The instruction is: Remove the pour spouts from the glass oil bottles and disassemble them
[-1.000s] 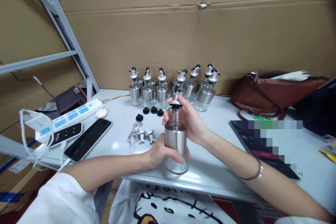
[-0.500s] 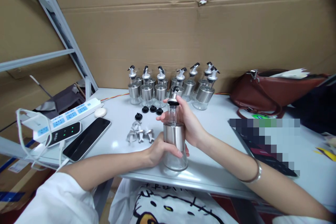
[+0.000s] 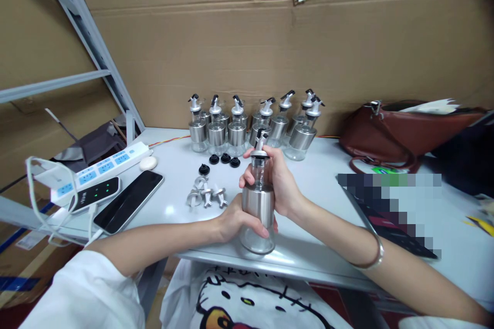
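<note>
A glass oil bottle (image 3: 259, 200) with a steel sleeve stands upright at the table's front edge. My left hand (image 3: 241, 220) is wrapped round its lower sleeve, thumb across the front. Around the neck and the silver pourer spout (image 3: 261, 145) close the fingers of my right hand (image 3: 283, 182); the spout has a black flip lid. To the left lie several silver spout pieces (image 3: 207, 195) and several black stoppers (image 3: 225, 158). Behind them stand rows of similar bottles (image 3: 236, 133) fitted with spouts.
A white power strip (image 3: 106, 167), a black phone (image 3: 129, 203) and a small charging device (image 3: 96, 194) with cables lie at left. On the right are a brown leather bag (image 3: 417, 131) and a dark, partly blurred flat device (image 3: 370, 211). Cardboard (image 3: 216, 46) backs the table.
The spout's lid now stands more upright and shows more fully above my right hand. The bottle top has shifted slightly right. Both hands keep their hold.
</note>
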`<state>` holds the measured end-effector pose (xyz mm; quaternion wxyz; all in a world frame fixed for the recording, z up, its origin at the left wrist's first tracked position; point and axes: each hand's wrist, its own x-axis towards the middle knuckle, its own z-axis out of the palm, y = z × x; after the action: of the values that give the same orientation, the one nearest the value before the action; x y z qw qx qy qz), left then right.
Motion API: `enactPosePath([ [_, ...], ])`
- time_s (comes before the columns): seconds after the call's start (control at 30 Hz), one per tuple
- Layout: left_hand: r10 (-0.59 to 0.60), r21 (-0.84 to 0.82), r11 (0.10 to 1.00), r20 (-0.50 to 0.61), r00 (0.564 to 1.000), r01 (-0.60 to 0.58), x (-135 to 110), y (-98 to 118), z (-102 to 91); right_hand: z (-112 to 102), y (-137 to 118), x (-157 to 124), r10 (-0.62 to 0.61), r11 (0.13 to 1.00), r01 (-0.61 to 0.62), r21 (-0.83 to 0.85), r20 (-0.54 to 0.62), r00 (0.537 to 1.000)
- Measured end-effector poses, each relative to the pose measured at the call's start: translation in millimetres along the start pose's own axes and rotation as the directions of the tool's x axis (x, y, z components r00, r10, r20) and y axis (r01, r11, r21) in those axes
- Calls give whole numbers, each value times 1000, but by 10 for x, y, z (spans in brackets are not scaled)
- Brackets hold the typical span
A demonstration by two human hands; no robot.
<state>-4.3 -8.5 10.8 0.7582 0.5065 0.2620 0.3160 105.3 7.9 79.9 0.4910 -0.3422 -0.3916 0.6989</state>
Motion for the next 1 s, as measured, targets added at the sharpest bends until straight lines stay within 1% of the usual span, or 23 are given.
enactPosePath([
  [0.23, -3, -26, 1000, -2, 1000, 3, 12, -10, -7, -34, 37, 13, -77, 996, 77, 36, 9, 997],
  [0.37, -5, -55, 998, -13, 1000, 4, 15, -10, -10, -48, 38, 19, -78, 993, 77, 85, 3, 997],
  [0.47, 5, -32, 999, -3, 1000, -6, 12, -10, -23, -50, 42, 5, -83, 991, 80, 111, 18, 996],
  [0.6, 7, -6, 1000, 16, 1000, -7, 3, -9, -33, -49, 68, -14, -145, 985, 141, 96, 36, 989],
  [0.67, 9, 2, 1000, 13, 1000, -9, -4, -3, -18, -47, 73, -3, -152, 986, 149, 71, 45, 987],
  [0.7, 11, -15, 1000, 3, 1000, -11, -7, 2, -4, -47, 65, 10, -147, 988, 145, 60, 46, 988],
  [0.77, 21, -104, 994, -17, 1000, -22, -8, 12, 28, -56, 10, 44, -137, 989, 136, 50, 31, 990],
  [0.83, 47, -224, 973, -23, 999, -51, 1, 15, 50, -87, -117, 79, -180, 983, 180, 30, -8, 984],
  [0.87, 55, -272, 961, -12, 998, -56, 11, 12, 52, -114, -208, 93, -238, 971, 239, 6, -33, 971],
  [0.9, 56, -305, 951, 5, 998, -52, 24, 6, 47, -149, -314, 104, -327, 945, 325, -39, -58, 943],
  [0.93, 48, -326, 945, 24, 999, -38, 39, -3, 36, -191, -430, 113, -438, 897, 430, -98, -74, 896],
  [0.97, 32, -338, 941, 41, 999, -16, 54, -13, 20, -239, -547, 122, -565, 820, 548, -165, -88, 820],
  [1.0, 12, -342, 940, 58, 998, 9, 70, -24, 3, -291, -659, 135, -685, 721, 653, -233, -94, 723],
])
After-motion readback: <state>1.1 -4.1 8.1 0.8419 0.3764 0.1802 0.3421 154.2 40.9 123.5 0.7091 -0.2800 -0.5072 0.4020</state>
